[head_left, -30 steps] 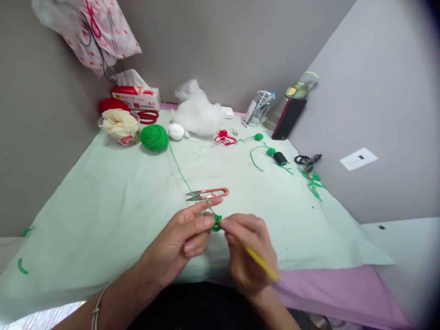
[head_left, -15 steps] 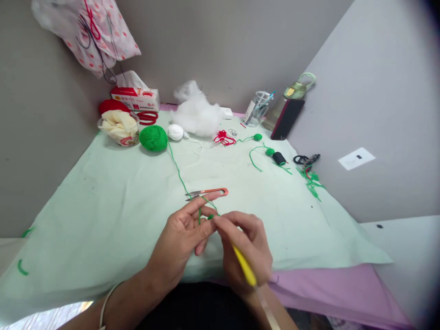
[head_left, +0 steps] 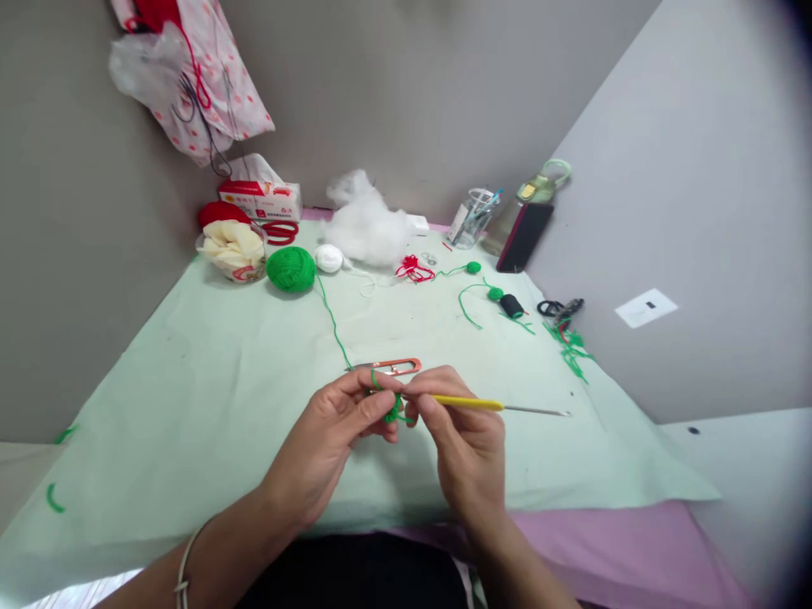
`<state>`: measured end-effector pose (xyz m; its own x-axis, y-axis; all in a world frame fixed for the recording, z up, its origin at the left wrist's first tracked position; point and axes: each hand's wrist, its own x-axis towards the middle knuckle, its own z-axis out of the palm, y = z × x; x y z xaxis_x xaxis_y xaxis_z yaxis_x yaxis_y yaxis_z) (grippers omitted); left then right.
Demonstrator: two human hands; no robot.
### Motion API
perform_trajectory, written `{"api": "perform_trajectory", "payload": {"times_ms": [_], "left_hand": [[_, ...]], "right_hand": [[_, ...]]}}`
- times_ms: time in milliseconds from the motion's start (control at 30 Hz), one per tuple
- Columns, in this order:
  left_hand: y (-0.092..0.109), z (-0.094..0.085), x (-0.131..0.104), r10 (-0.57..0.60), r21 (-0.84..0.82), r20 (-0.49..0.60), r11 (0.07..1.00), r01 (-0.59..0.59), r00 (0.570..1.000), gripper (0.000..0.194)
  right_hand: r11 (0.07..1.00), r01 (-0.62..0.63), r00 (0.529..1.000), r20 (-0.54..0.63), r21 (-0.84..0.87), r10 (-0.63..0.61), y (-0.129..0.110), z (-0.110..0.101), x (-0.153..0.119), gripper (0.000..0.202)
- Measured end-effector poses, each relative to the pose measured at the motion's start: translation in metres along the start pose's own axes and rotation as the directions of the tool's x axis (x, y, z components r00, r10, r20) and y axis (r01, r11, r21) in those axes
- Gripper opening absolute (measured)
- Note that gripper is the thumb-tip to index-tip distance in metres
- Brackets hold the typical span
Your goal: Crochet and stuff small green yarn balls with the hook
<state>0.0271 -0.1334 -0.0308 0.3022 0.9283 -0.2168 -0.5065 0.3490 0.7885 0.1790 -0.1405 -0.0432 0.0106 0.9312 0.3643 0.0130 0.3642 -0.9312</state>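
My left hand pinches a small green crochet piece between thumb and fingers, with green yarn looped over the index finger. That strand runs back to a green yarn ball. In my right hand is a crochet hook with a yellow handle; its metal rear shaft points right. The hook's working tip is at the green piece, hidden by my fingers. Just beyond my hands lie orange thread snips, their blades partly covered by the left fingers.
White stuffing, a small white yarn ball and red yarn lie at the back. A tub, tissue pack and red-handled scissors stand left. A phone leans against a bottle right, near green scraps.
The hook has swung from pointing down toward me to lying nearly level, pointing right. My left index finger has bent down from its raised position. The view has shifted slightly.
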Motion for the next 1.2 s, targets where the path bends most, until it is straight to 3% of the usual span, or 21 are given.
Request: {"api": "perform_trajectory", "payload": {"times_ms": [167, 267, 433, 533, 667, 800, 1033, 1100, 1200], "left_hand": [[0.027, -0.007, 0.018, 0.088, 0.111, -0.021, 0.99, -0.085, 0.996, 0.016], [0.04, -0.015, 0.034, 0.071, 0.11, 0.018, 0.991, -0.073, 0.997, 0.02], [0.049, -0.029, 0.066, 0.071, 0.109, 0.105, 0.991, -0.082, 0.992, 0.027], [0.044, -0.037, 0.086, 0.08, 0.125, 0.107, 0.988, -0.094, 0.991, 0.031], [0.031, -0.047, 0.109, 0.094, 0.145, 0.045, 0.984, -0.1, 0.995, 0.026], [0.024, -0.052, 0.12, 0.075, 0.157, 0.02, 0.985, -0.077, 0.997, 0.023], [0.024, -0.057, 0.12, -0.007, 0.219, 0.071, 0.976, -0.008, 0.997, 0.017], [0.02, -0.059, 0.12, -0.053, 0.263, 0.073, 0.964, 0.031, 0.996, 0.015], [0.015, -0.063, 0.123, -0.11, 0.326, 0.055, 0.941, 0.086, 0.992, 0.019]], "right_hand": [[0.96, 0.102, 0.959, 0.282, -0.263, -0.024, -0.014, -0.007, 0.036, 0.007], [0.947, 0.142, 0.92, 0.392, -0.287, -0.019, -0.014, -0.01, 0.061, 0.017], [0.97, -0.174, 0.894, 0.385, -0.17, 0.228, 0.006, -0.007, 0.101, 0.013], [0.946, -0.322, 0.883, 0.351, -0.03, 0.311, 0.032, -0.001, 0.119, 0.024], [0.916, -0.397, 0.883, 0.296, 0.061, 0.364, 0.063, 0.003, 0.129, 0.033], [0.871, -0.456, 0.874, 0.276, 0.184, 0.399, 0.074, 0.004, 0.125, 0.038], [0.715, -0.614, 0.784, 0.362, 0.335, 0.504, 0.077, 0.006, 0.118, 0.043], [0.714, -0.636, 0.759, 0.408, 0.293, 0.508, 0.077, 0.006, 0.118, 0.04], [0.804, -0.589, 0.741, 0.454, 0.084, 0.495, 0.07, 0.004, 0.119, 0.038]]}}
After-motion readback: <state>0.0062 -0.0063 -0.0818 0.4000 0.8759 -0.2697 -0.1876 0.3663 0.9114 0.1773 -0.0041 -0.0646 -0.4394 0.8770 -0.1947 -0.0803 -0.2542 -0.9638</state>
